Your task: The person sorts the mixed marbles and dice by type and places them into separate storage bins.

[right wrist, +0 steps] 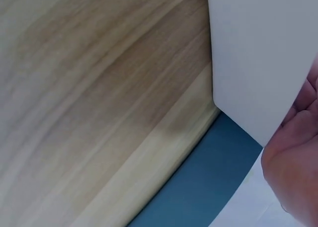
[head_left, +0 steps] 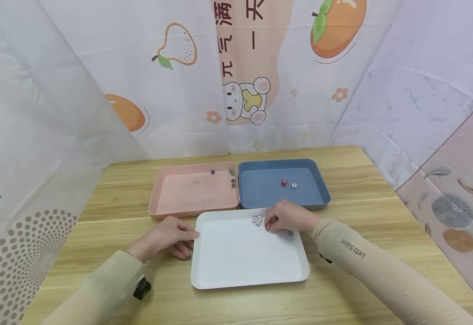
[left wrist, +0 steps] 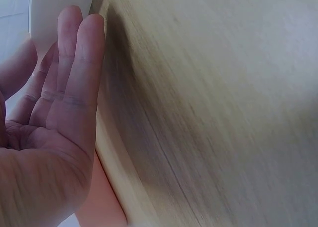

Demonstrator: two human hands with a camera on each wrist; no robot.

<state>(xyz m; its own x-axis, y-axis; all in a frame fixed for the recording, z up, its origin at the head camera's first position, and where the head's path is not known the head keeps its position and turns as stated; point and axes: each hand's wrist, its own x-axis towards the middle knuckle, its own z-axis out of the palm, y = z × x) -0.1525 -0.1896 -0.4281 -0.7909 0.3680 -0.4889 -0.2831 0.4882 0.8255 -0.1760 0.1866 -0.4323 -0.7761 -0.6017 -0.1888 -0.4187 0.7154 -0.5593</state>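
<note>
My left hand (head_left: 172,237) holds the left rim of the white tray (head_left: 248,262), thumb over the edge and fingers along the outer wall. In the left wrist view the fingers (left wrist: 82,73) look fairly straight beside the tray wall. Over the tray's far right part, my right hand (head_left: 289,216) pinches a red die (head_left: 268,227) with its fingertips. Several white dice (head_left: 257,220) lie just left of it. A green bead-like piece (head_left: 290,233) is partly visible beneath the right hand. In the right wrist view the tray wall mostly hides the right hand (right wrist: 295,157).
Behind the white tray, a pink tray (head_left: 196,211) holds several small blue, green and brown pieces. Beside it, a blue tray (head_left: 257,176) contains a red die (head_left: 284,183) and a white die (head_left: 294,186). All stand on a wooden table (head_left: 354,180) before a printed curtain.
</note>
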